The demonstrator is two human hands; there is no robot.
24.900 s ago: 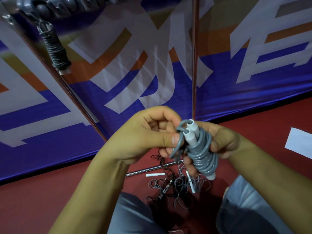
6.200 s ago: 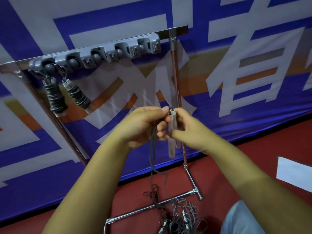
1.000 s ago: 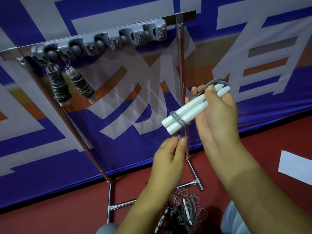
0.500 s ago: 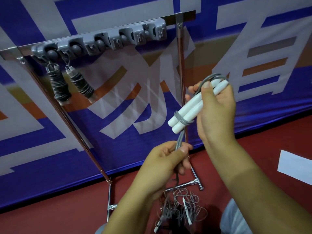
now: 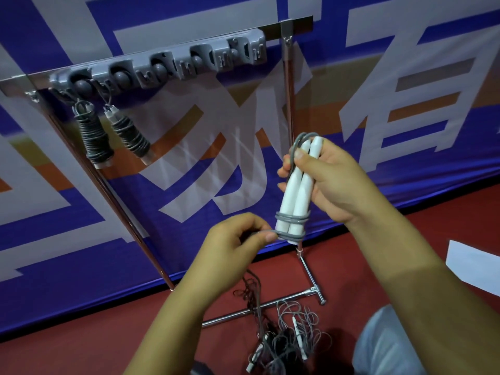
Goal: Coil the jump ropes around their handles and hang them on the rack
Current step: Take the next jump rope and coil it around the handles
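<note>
My right hand [image 5: 334, 182] grips two white jump-rope handles [image 5: 296, 196] held side by side, nearly upright. A few turns of grey rope [image 5: 292, 221] circle their lower ends. My left hand [image 5: 238, 239] pinches the same rope just left of the handles, and the rest trails down to the floor. On the grey hook rack [image 5: 162, 67] two coiled ropes hang at the left end: a dark one [image 5: 93, 138] and another [image 5: 130, 136] beside it.
A tangle of loose ropes with white handles [image 5: 286, 342] lies on the red floor by the rack's chrome foot bar [image 5: 270, 304]. Chrome posts [image 5: 288, 85] hold the rack before a blue-and-white banner. White paper [image 5: 473, 263] lies at right. My knee [image 5: 384, 345] is bottom right.
My right hand has turned the handles from slanted to nearly upright. My left hand rose and carried the rope round their lower ends, adding turns.
</note>
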